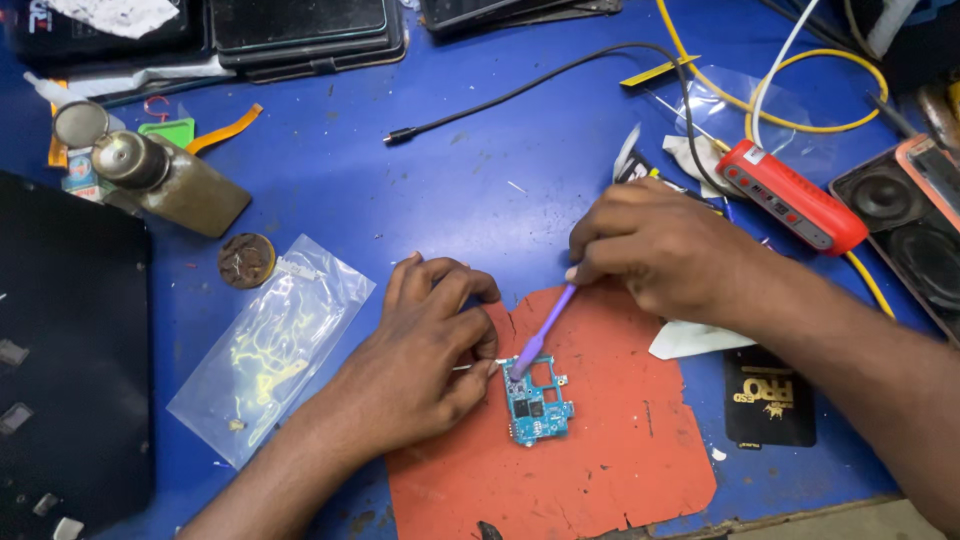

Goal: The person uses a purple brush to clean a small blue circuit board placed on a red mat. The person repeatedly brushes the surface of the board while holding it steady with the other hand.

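The small blue-green printed circuit board (pixel 535 398) lay flat on the worn red rubber mat (pixel 610 440), which sat on the blue surface (pixel 400 190) near its front edge. The left hand (pixel 420 355) rested on the mat just beside the board's left edge, its fingers (pixel 478 375) curled and pinching a thin pale metal sliver, probably tweezers or a pin, whose tip touched the board's upper left corner. The right hand (pixel 660 250) was clenched around the upper end of a slim purple plastic pry tool (pixel 545 325), held slanted like a pen, with its flat tip pressed onto the board's top edge.

The step in hand looked like prying or scraping a small part off the top of the board while the left hand steadied it. The next move seemed to call for light, controlled pressure at the tool's tip, with the board held firmly so that it would not slide on the mat.

A clear plastic bag (pixel 270 345) lay to the left of the mat, well apart from the board, and a red rectangular device (pixel 790 195) lay beyond the right hand.
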